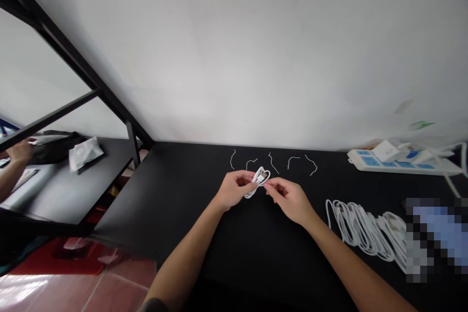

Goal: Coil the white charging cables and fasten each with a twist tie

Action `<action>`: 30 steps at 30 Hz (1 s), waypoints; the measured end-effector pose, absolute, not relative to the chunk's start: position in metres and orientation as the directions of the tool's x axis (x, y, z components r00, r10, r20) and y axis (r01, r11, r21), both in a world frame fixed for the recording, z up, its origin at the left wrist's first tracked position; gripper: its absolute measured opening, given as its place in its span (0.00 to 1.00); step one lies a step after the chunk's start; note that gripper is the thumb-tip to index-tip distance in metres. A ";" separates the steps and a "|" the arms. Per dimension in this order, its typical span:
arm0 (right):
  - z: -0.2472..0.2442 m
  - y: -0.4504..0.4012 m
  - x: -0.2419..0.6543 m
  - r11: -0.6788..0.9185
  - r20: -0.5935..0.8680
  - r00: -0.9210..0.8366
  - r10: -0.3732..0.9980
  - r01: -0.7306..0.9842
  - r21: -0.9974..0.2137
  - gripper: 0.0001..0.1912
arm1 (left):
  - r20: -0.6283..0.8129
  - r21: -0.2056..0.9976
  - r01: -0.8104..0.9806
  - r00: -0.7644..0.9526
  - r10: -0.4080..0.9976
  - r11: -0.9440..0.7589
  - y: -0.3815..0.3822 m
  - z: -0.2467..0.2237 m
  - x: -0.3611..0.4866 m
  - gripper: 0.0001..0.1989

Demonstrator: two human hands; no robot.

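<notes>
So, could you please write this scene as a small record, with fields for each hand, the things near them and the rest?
Left hand: pinches a coiled white cable
Right hand: pinches the same coiled white cable from the other side
Things: five thin white wire ties lie in a row just beyond the hands, on a black table
Rest: bundled white cables at right; white power strip by the wall

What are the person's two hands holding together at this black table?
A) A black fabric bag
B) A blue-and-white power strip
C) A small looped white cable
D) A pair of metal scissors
C. The person's left hand and right hand meet around a small looped white cable, their fingers pinching it from either side.
</notes>
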State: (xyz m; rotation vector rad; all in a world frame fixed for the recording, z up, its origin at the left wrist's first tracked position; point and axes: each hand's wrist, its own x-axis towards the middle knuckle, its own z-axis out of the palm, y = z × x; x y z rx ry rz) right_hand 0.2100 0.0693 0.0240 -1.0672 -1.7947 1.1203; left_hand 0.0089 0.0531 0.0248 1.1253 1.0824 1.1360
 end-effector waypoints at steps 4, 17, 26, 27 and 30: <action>0.027 0.068 0.213 0.550 0.364 -0.451 0.815 0.406 -0.729 0.08 | -0.023 0.989 0.147 0.064 0.998 0.014 0.051 0.022 0.010 0.16; 0.032 0.053 0.204 0.576 0.429 -0.411 0.804 0.360 -0.734 0.09 | 0.300 0.689 0.629 0.203 0.932 -0.359 0.041 0.019 0.018 0.15; 0.032 0.056 0.207 0.597 0.553 -0.231 0.801 0.373 -0.710 0.07 | 0.394 0.647 0.649 0.163 0.904 -0.399 0.041 0.018 0.019 0.14; 0.032 0.057 0.208 0.611 0.579 -0.210 0.788 0.381 -0.694 0.06 | 0.384 0.680 0.622 0.147 0.911 -0.388 0.041 0.019 0.019 0.13; 0.035 0.058 0.210 0.641 0.633 -0.166 0.756 0.387 -0.663 0.04 | 0.292 0.788 0.542 0.089 0.952 -0.292 0.041 0.021 0.017 0.16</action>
